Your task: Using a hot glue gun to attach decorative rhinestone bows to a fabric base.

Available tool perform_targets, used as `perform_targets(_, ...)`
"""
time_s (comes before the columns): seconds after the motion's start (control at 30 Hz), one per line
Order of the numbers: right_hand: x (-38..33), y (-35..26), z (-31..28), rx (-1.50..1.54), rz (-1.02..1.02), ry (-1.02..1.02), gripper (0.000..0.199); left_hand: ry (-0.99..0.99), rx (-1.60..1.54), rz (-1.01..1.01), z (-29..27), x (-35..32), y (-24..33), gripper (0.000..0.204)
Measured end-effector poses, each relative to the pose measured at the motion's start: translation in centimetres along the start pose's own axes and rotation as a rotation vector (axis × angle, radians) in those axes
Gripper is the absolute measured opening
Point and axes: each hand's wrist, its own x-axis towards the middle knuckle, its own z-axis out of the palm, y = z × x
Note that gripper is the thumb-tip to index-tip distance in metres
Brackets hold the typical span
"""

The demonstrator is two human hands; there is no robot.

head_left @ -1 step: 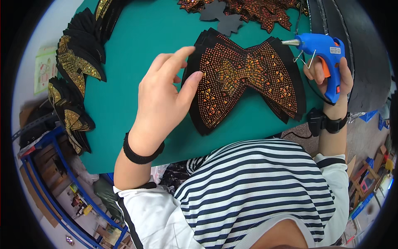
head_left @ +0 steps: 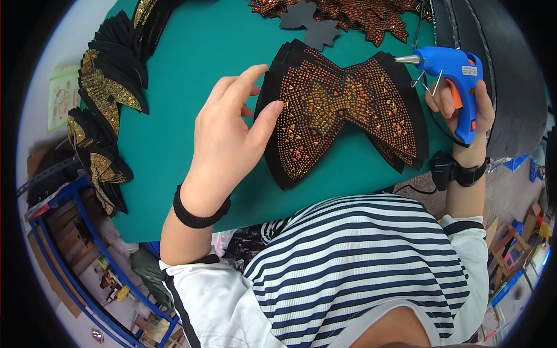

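Note:
In front of me lies a stack of black bow-shaped pieces (head_left: 339, 104), its top studded with orange and gold stones. Beside its left wing is my left hand (head_left: 232, 116), with fingers and thumb apart and nothing held between them. The thumb tip meets or overlaps the edge of the stack; contact cannot be made out. My right hand (head_left: 461, 110) grips a blue hot glue gun (head_left: 449, 61) by its handle. Fingers lie near the orange trigger (head_left: 456, 94). The gun's metal nozzle (head_left: 408, 60) points left, at the top of the stack's right wing.
A green mat (head_left: 180, 75) covers the table. Black and gold pieces (head_left: 104, 87) are fanned along its left side. At the far edge lie orange-studded pieces (head_left: 371, 20) and plain dark cutouts (head_left: 313, 26). Dark sheet material (head_left: 516, 87) stands right. A cable (head_left: 419, 26) runs behind the gun.
My left hand's index fingertip has shifted slightly to the left. The right hand, glue gun and bow stack stay in place.

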Motion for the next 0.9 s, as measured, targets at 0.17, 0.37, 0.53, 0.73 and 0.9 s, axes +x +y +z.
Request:
perform_targets(0.17, 0.1, 0.1, -0.1, -0.003, -0.004, 0.042, 0.054, -0.066, -0.104, -0.164, 1.0, -0.4, -0.6, 0.044)
perform_targets(0.37, 0.1, 0.3, 0.2, -0.035, -0.03, 0.102, 0.054, 0.051, -0.196, -0.235, 1.1, -0.4, -0.2, 0.044)
perform_targets(0.53, 0.0, 0.3, 0.0, -0.081, -0.038, 0.157, 0.05, 0.073, -0.288, -0.22, 1.2, -0.5, -0.6, 0.033)
perform_targets(0.73, 0.1, 0.3, -0.3, -0.06, -0.008, 0.092, 0.049, 0.215, -0.116, -0.008, 0.7, -0.9, -0.1, 0.023)
perform_targets(0.9, -0.7, 0.5, -2.4, -0.063, -0.016, 0.095, 0.042, 0.178, -0.379, 0.028, 0.7, -1.7, -0.1, 0.014)
